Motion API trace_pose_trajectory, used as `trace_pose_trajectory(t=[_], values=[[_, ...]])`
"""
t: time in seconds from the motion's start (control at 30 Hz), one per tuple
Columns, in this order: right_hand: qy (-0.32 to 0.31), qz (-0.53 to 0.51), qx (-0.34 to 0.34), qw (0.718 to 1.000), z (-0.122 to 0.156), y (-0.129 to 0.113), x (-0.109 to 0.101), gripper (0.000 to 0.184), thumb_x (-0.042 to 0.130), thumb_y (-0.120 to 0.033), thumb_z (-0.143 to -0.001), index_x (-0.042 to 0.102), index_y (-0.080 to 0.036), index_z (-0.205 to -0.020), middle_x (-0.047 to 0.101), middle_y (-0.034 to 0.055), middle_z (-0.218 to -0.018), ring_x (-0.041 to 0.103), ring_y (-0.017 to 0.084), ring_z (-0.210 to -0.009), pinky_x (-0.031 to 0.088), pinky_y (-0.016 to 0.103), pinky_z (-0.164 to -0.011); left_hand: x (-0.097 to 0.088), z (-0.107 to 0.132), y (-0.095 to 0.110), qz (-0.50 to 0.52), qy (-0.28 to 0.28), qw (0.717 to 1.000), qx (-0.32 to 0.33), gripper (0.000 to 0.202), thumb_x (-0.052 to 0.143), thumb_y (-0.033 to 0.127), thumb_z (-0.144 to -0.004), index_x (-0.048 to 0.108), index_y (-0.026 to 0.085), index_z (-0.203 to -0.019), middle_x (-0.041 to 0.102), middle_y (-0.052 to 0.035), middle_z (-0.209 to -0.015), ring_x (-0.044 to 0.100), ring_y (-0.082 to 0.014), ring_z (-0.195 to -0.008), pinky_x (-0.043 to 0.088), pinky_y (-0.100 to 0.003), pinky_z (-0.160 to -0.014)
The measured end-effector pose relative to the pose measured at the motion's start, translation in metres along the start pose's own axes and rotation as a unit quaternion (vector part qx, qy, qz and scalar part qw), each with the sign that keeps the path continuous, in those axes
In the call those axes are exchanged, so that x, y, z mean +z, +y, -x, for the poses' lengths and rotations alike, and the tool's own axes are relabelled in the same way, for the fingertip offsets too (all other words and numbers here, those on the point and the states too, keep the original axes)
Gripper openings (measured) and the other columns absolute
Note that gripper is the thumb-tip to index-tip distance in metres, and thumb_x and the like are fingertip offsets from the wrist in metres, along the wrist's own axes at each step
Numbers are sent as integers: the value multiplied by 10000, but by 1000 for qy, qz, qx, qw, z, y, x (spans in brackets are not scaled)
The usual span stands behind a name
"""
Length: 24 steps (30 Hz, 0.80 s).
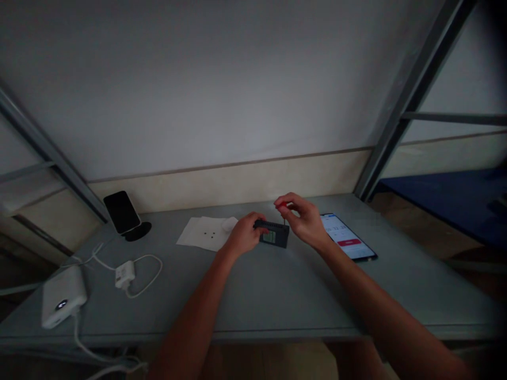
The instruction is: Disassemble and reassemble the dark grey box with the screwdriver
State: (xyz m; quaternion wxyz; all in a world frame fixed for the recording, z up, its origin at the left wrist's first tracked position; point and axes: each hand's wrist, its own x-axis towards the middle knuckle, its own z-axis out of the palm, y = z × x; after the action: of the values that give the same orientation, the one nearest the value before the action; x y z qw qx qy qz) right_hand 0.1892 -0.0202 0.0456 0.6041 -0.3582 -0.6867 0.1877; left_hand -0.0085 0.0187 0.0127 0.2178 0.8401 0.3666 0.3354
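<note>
- A pale wall [222, 95] behind, a cream band [237, 184] along its foot, grey metal posts [412, 100] slanting at either side.
- Grey worktop [273, 295] against that wall.
- Both forearms [356, 279] reach forward over it, converging.
- Left hand [246, 232]: turned inward, fingers grasping the left end of a black box [279, 237].
- Right hand [303, 219]: bent inward, fingers pinching a red-handled screwdriver [282, 206].
- Black box: between the hands; contact with the worktop, cannot tell.
- Screwdriver: upright, shaft down at the box's right end.

Blurred "32" on the phone [345, 235], rest illegible
</note>
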Motion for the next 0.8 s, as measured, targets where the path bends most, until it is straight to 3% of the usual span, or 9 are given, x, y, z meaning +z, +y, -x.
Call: trace_pose_trajectory(t=[0.1, 0.33, 0.5, 0.7, 0.8], values=[[-13, 5, -17, 1000, -3, -5, -7, 97, 629, -259, -913, 715, -217, -931, 673, 42, -925, 614, 156, -756, 513, 310, -702, -1, 0, 0, 2, -2, 1000, 3, 217, 637, 85, -834, 654, 161, -1037, 682, -59, -1005, 629, -181, -927, 481, -302, -871], [-109, -18, 25, 994, -3, -14, -17, 209, 509, -263, -984, 712, -211, -985, 697, 43, -883, 639, 179, -811, 506, 334, -761, -1, 1, -1, 0, -1, 1000, 15, 241, 650, 95, -838, 649, 166, -1069, 682, -61, -1031, 630, -183, -946, 479, -302, -867], [-59, 10, -32, 998, -3, -15, -13, 144, 622, -293, -934, 743, -231, -982, 681, 62, -939, 637, 201, -873, 510, 355, -790, 0, 2, -2, 5, -1, 1000, 13, 219, 657, 116, -846, 643, 174, -1057, 681, -53, -1014, 634, -182, -936, 483, -299, -868], [-93, -33, 15, 995, -1, -12, -12, 246, 493, -308, -1006, 716, -233, -1073, 690, 46, -882, 629, 182, -795, 512, 340, -724, 0, 1, -1, -2, 0, 1000, 8, 217, 652, 113, -851, 643, 183, -1057, 680, -58, -1044, 636, -191, -967, 484, -315, -900], [-67, 0, -22, 997, -1, -13, -11, 176, 597, -328, -953, 733, -244, -1026, 687, 70, -992, 634, 209, -915, 520, 374, -812, 0, 1, 0, 2, 0, 1000, 8, 218, 651, 105, -848, 647, 179, -1052, 682, -60, -1038, 638, -192, -967, 487, -317, -904]])
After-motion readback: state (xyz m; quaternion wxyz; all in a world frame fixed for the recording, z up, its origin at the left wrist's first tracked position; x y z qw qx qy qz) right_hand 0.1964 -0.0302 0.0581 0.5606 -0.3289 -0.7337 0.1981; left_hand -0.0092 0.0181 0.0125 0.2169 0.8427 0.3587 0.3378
